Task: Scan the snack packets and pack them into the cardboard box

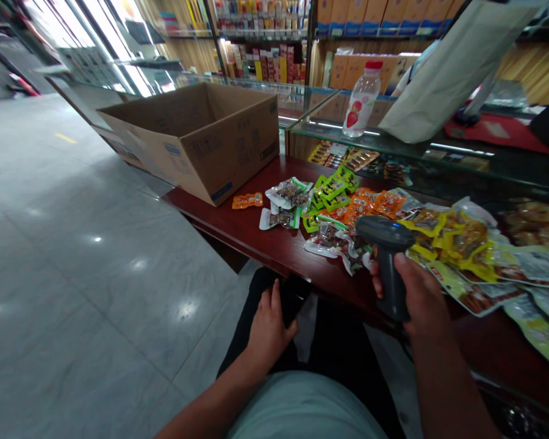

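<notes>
Your right hand: closed around the grip of a black handheld barcode scanner, held over the near edge of the bench, just beside a heap of snack packets spread toward the right. Your left hand: below the bench at your lap, fingers partly curled on a dark flat object; grip unclear. Far left on the bench: an open cardboard box. Beyond: a plastic bottle atop a glass display case.

Printed marks on side of carton and on snack packets too blurred to read; no legible words or numbers.
</notes>
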`<state>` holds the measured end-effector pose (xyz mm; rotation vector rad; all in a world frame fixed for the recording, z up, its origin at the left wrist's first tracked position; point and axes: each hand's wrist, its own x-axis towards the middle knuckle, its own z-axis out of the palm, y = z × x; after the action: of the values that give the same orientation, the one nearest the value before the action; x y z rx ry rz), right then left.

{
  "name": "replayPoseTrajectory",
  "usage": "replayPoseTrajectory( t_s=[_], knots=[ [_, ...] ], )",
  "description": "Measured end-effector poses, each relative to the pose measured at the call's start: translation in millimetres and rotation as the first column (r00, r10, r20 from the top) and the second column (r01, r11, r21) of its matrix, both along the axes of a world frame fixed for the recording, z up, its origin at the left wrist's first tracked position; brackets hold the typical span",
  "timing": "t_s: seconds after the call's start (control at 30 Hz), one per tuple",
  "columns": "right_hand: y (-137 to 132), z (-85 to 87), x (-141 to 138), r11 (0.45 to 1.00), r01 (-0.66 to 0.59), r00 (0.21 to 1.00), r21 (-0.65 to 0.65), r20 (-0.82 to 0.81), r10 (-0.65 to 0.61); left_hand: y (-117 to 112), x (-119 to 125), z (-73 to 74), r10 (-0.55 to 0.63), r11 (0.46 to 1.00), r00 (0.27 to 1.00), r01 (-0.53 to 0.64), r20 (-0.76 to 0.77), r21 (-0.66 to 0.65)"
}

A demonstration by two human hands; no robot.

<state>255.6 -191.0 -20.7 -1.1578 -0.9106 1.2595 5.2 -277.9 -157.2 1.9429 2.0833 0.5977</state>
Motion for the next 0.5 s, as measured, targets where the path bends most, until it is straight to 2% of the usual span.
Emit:
replayPoseTrajectory(
  t_s=[0.1, 0.23, 0.37, 0.5],
  knots=[
    [0, 0.7, 0, 1.0, 0.001, 1.0, -0.009, -0.01, -0.001, -19, -13, 3.9, 0.018, 0.999, 1.0, -0.018, 0.006, -0.046],
    [-1, -1.4, 4, 1.0, 0.0, 1.0, -0.021, -0.021, 0.0, -32, -17, 4.1, 0.037, 0.996, 0.999, -0.038, -0.012, -0.087],
    [-5, -1.5, 8, 0.999, -0.003, 1.0, -0.044, -0.017, 0.003, -34, -14, -1.3, 0.054, 0.987, 0.995, -0.066, -0.083, -0.144],
    [-10, 1.3, 7, 0.999, 0.035, 0.999, -0.039, -0.016, -0.036, -25, -10, -6.0, 0.037, 0.985, 0.996, -0.051, -0.087, -0.166]
  ],
)
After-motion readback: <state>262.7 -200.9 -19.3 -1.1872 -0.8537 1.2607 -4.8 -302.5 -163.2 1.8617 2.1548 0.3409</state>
